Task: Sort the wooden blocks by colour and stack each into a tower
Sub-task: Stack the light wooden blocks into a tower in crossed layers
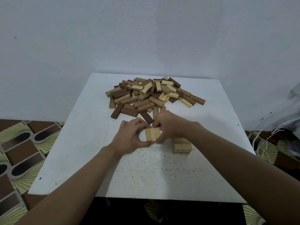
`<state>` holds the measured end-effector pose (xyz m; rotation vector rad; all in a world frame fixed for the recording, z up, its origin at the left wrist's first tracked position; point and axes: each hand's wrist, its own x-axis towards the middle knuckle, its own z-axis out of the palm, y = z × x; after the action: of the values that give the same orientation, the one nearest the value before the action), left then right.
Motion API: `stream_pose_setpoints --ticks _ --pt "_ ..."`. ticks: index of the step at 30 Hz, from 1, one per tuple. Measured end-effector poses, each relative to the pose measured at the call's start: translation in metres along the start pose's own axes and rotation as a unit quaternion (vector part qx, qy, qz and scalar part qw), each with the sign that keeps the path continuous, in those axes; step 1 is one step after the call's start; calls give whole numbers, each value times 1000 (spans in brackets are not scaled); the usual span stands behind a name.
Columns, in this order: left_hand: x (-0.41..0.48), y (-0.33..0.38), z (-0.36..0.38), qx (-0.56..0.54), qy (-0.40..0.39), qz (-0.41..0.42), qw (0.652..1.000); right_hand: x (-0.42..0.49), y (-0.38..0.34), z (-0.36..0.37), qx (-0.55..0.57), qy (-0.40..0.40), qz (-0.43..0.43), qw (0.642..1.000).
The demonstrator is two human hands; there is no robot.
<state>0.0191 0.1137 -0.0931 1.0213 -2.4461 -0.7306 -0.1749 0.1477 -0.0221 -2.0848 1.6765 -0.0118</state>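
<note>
**Q:** Entry one: stock unsorted?
**A:** Pile of mixed blocks, on the far half of the desk. Pale, mid-brown and dark-brown pieces lie jumbled and overlapping, and several dark ones trail out toward the near side. I judge this to be by far the larger share of the set.

**Q:** Entry two: towers standing?
**A:** One only, the pale tower. It is a few layers high, near the right side of the desk, and partly hidden behind the right forearm. The exact layer count cannot be told. No brown tower of either shade is in view.

**Q:** Entry three: item in hand?
**A:** Row of three pale blocks, side by side with long faces touching. It sits just left of the pale tower and just in front of the pile's nearest pieces. Whether it rests on the desk or is lifted off it cannot be told.

**Q:** State of the hands?
**A:** Left hand: thumb and fingers curled round the row's left side. Right hand: fingers curled in against its right side. The two are close together, squeezing the row between them.

**Q:** Balance outstanding?
**A:** My reading is an early stage. This row looks meant as the next layer of the pale tower. Left to do: the remaining pale blocks, then both brown shades, sorted and stacked from nothing.
</note>
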Motion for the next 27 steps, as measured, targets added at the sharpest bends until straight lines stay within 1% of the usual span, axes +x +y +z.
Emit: stream_pose_setpoints --ticks 3,6,8,13,16,22,27 --pt "2 2 -1 -27 -17 -4 999 0 1 0 0 1 -3 1000" --pt "3 8 -7 -26 -38 -1 999 -5 2 0 -2 23 -18 1000" --pt "6 12 -14 -27 -35 7 999 -12 2 -6 8 42 -31 999" --pt "21 35 -39 2 -22 66 998 -37 7 -32 55 104 -48 992" --pt "30 54 -47 35 -22 97 994 -57 12 -46 84 125 -39 988" --pt "36 84 -32 53 -47 119 990 -89 25 -54 70 111 7 991" --pt "38 93 -17 50 -75 108 990 -101 34 -47 52 98 29 993"
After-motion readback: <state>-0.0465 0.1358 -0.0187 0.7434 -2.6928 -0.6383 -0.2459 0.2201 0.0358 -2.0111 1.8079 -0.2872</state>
